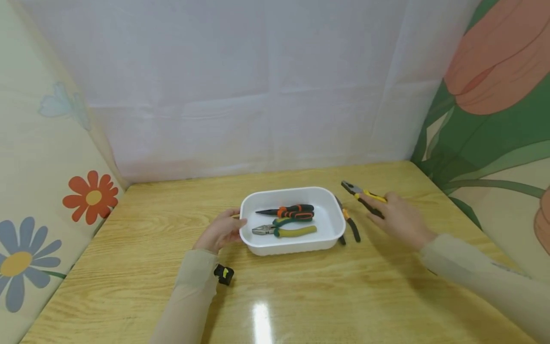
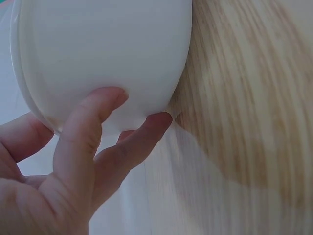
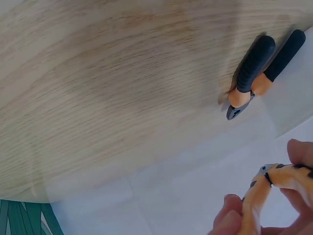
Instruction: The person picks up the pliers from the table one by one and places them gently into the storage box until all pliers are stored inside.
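A white plastic tray (image 1: 279, 249) sits on the table, with my left hand (image 1: 221, 230) at its left end. That hand's thumb is at the rim and its fingers (image 2: 146, 134) touch the outer wall. Inside lie orange-and-black long-nose pliers (image 1: 292, 210) and, nearer me, green-and-yellow combination pliers (image 1: 296, 231). Off to the right, my right hand (image 1: 401, 220) grips yellow-and-black pliers (image 1: 358, 190) by the handles, jaws directed away to the left. Orange-and-black pliers (image 3: 249, 81) lie on the table against the tray's right side, partly hidden by it in the head view.
A small black object with a yellow-green mark (image 1: 224, 274) lies beside my left wrist. The wooden table (image 1: 150, 267) ends at a white cloth backdrop (image 1: 240, 95). Flower-printed panels (image 1: 507, 138) stand on both sides.
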